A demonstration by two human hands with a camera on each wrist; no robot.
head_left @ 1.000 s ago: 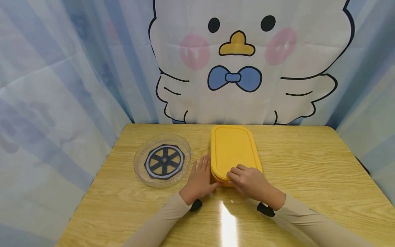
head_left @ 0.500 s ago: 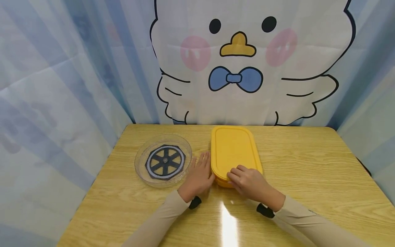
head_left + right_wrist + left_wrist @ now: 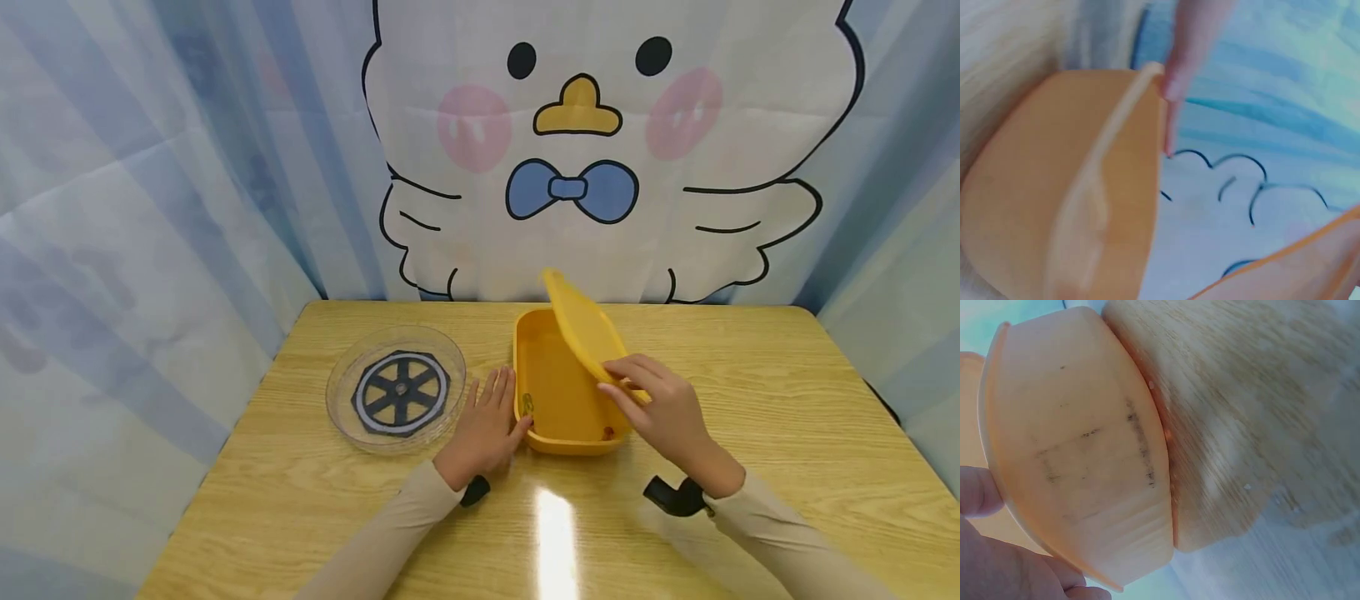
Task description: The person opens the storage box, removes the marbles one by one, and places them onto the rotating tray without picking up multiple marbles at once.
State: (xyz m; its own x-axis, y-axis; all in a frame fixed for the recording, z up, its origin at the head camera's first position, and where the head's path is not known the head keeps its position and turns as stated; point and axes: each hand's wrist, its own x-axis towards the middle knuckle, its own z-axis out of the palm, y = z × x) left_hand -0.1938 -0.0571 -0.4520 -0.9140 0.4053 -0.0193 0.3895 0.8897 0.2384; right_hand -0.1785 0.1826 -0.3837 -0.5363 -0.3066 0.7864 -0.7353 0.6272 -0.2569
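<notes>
On the wood-grain table point(image 3: 750, 417), a yellow rectangular food container point(image 3: 573, 447) stands toward the middle of the far edge, its short near wall facing the person. The left hand point(image 3: 483, 429) lies just outside its left wall, fingers straight and close together, pointing to the table's far edge; the thumb rests on the rim at the container's near left corner. The right hand point(image 3: 667, 408) is above the near right corner, thumb and fingers pinching the near edge of the yellow lid point(image 3: 585, 321). The lid slants over the right part of the container, its far end raised; whether it touches the rim cannot be told.

Inside, a small greenish piece point(image 3: 528, 404) lies by the left wall and a small reddish piece point(image 3: 608, 433) in the near right corner, both too small to identify. The left wrist view shows dark scuffs point(image 3: 1141, 450) on the container's outer wall.

Left of the left hand, toward the table's far left corner, sits a clear round dish point(image 3: 335, 408) with a dark six-spoked wheel shape point(image 3: 401, 412) within its outline.
</notes>
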